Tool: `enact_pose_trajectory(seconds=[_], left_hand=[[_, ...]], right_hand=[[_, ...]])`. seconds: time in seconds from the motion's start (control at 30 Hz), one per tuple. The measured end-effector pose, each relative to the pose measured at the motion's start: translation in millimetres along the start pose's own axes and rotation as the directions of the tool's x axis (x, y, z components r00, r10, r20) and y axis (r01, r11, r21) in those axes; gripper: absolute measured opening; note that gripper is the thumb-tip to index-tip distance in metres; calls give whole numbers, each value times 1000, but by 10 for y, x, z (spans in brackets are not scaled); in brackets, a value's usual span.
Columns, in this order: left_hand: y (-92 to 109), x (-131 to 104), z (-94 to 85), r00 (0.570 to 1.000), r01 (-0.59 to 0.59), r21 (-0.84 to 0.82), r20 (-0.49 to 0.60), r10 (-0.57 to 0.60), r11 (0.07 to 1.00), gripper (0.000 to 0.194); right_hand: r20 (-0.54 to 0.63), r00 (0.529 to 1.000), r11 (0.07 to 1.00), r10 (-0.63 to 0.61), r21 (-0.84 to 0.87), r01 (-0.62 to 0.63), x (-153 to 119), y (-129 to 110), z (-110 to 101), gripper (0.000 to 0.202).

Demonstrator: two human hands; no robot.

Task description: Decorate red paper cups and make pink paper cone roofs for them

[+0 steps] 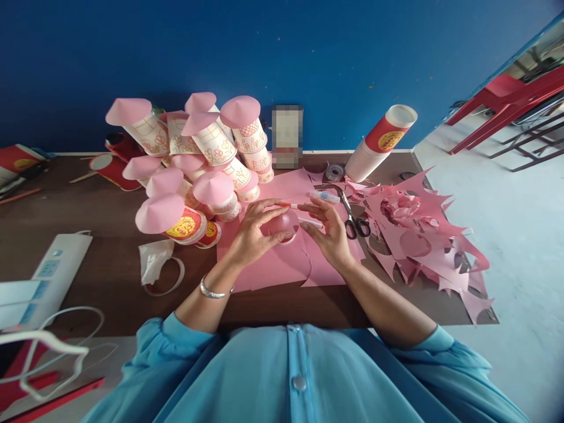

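Against a blotchy blue wall, your dark, smooth table [110, 264] carries flat pink paper [264, 270]. Over it, your left hand [258, 235] curls round a smooth, rounded pink piece [283, 224], your thumb at its near edge. A slim red-and-white stick [289, 205] points left-right, red end leftward, at the fingertips of your right hand [328, 235]; whether that one grips, I cannot tell.

A bare strip ran between the pink sheets [264, 273] and the table's [273, 308] front edge, with forearms [211, 305] crossing it. Capped cups [211, 141] crowded the back left; a power strip [57, 270] obstructed the left edge. Scissors [352, 220] and a cup stack [379, 144] blocked right of centre, paper scraps [440, 235] beyond.
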State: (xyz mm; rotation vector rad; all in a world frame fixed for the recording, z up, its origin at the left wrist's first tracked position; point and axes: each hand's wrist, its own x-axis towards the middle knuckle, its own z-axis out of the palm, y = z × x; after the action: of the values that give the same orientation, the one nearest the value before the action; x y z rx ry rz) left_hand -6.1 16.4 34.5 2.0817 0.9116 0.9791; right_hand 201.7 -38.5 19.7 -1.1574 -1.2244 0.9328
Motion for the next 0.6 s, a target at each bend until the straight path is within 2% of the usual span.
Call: enact_pose_trajectory(seconds=[0.17, 0.27, 0.37, 0.5, 0.6], left_hand=[[42, -7, -18, 999, 44, -28, -16, -44, 999, 51], [73, -49, -59, 985, 169, -89, -24, -172, 982, 69], [62, -113, -88, 950, 306, -169, -3, -311, 937, 86], [-34, -173, -42, 948, 315, -207, 27, -317, 926, 88], [-104, -179, 30, 936, 352, -156, 55, -347, 923, 89]], right_hand=[[10, 1000, 1000, 2, -19, -2, -5, -7, -5, 53], [26, 999, 998, -27, -52, 28, -8, -63, -6, 54], [92, 993, 991, -74, -105, 83, 10, -158, 23, 59], [199, 976, 977, -92, -173, 127, 95, -235, 125, 76], [248, 964, 966, -94, -212, 148, 176, -210, 222, 83]])
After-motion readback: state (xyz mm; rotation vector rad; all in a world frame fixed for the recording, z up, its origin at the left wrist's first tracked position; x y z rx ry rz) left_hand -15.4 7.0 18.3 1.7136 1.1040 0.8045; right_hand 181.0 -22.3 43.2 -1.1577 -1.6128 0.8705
